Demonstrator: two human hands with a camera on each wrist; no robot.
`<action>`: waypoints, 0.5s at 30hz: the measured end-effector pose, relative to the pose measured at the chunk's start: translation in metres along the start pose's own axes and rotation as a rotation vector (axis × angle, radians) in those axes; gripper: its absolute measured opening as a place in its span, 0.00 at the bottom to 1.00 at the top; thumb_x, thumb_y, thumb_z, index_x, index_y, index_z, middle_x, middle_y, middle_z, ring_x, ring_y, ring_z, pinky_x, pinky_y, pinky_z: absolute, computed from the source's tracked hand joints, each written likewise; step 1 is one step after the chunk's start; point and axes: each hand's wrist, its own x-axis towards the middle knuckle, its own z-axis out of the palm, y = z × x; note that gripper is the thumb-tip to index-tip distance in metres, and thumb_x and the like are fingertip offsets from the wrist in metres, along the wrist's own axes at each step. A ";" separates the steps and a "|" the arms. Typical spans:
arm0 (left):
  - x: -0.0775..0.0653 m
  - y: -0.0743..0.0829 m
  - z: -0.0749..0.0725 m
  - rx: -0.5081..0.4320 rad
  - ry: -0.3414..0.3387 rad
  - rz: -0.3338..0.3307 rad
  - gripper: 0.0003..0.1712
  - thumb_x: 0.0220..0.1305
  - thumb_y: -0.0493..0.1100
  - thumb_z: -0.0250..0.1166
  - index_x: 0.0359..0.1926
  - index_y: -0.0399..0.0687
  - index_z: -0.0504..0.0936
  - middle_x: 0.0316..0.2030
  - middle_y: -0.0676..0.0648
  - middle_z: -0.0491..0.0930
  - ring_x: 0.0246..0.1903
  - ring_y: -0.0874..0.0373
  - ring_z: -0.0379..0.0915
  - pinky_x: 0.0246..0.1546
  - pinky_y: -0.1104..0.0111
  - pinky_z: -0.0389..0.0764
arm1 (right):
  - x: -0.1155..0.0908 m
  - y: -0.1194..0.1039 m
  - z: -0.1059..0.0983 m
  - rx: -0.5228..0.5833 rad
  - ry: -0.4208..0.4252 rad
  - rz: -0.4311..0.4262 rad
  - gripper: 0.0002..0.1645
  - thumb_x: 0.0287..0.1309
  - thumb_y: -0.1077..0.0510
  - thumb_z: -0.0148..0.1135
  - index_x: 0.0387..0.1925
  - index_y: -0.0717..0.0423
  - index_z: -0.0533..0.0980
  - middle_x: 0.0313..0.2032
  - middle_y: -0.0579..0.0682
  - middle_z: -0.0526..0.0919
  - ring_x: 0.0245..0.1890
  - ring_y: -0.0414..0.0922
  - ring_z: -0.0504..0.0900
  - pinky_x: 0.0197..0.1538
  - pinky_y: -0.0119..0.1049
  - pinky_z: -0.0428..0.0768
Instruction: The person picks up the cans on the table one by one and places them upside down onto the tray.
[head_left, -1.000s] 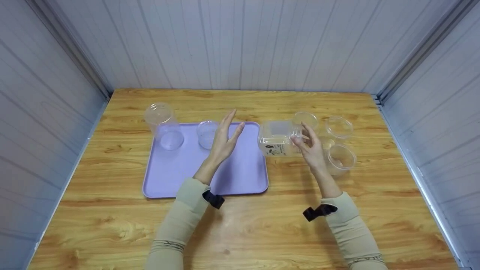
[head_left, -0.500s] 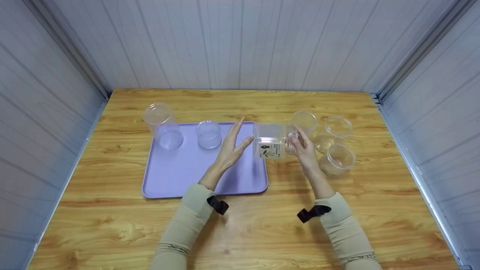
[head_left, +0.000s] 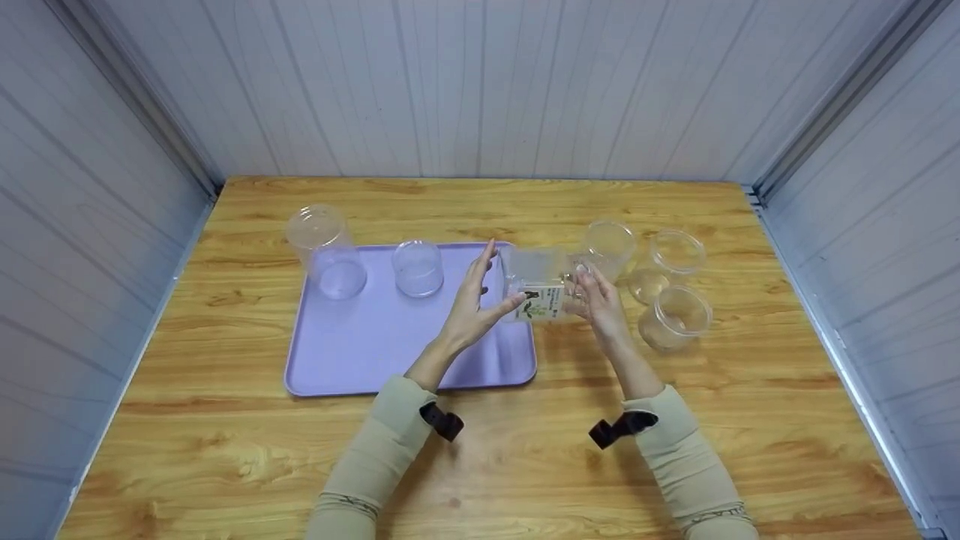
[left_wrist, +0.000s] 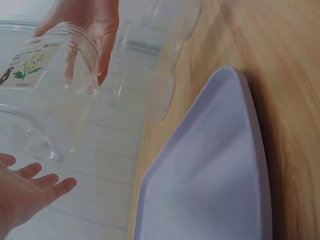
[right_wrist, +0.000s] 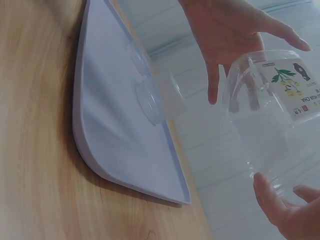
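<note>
A clear square plastic jar [head_left: 536,270] with a printed flower label [right_wrist: 292,87] is held sideways above the tray's right edge. My right hand [head_left: 606,307] grips it round the threaded neck, seen from the palm side in the left wrist view. At the jar's base end is my left hand [head_left: 469,315], fingers spread and thumb out. Its thumb overlaps the base corner in the head view, while a gap shows between its fingers [left_wrist: 45,187] and the base in the left wrist view.
A purple tray [head_left: 375,352] lies at centre left, bearing a short clear container [head_left: 418,270] and a tall clear container [head_left: 319,232] at its back-left corner. Several clear round containers, one nearest me [head_left: 677,319], stand on the wooden table [head_left: 525,465] at right. Panelled walls [head_left: 480,90] enclose it.
The jar has moved slightly left and turned, so its label faces up more. My left hand has moved right, up to the jar's base; my right hand keeps its grip.
</note>
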 end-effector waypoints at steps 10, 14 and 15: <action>-0.004 0.000 0.004 -0.030 0.030 0.020 0.50 0.50 0.56 0.63 0.68 0.51 0.46 0.60 0.44 0.56 0.55 0.51 0.57 0.45 0.56 0.69 | -0.001 0.001 0.001 0.097 -0.040 0.031 0.32 0.65 0.52 0.40 0.63 0.69 0.51 0.41 0.53 0.74 0.31 0.40 0.76 0.33 0.31 0.77; -0.004 0.002 0.005 -0.050 0.046 0.029 0.48 0.52 0.45 0.64 0.68 0.46 0.47 0.59 0.40 0.58 0.52 0.47 0.59 0.43 0.52 0.70 | -0.001 0.001 0.002 0.088 -0.036 0.044 0.32 0.65 0.52 0.39 0.63 0.68 0.51 0.41 0.54 0.74 0.31 0.41 0.76 0.32 0.32 0.77; -0.005 0.007 0.005 -0.051 0.048 0.028 0.47 0.52 0.43 0.64 0.68 0.44 0.47 0.58 0.38 0.58 0.52 0.46 0.60 0.42 0.51 0.70 | -0.001 0.002 0.002 0.086 -0.035 0.051 0.32 0.65 0.52 0.39 0.63 0.67 0.52 0.43 0.55 0.73 0.32 0.41 0.76 0.33 0.32 0.77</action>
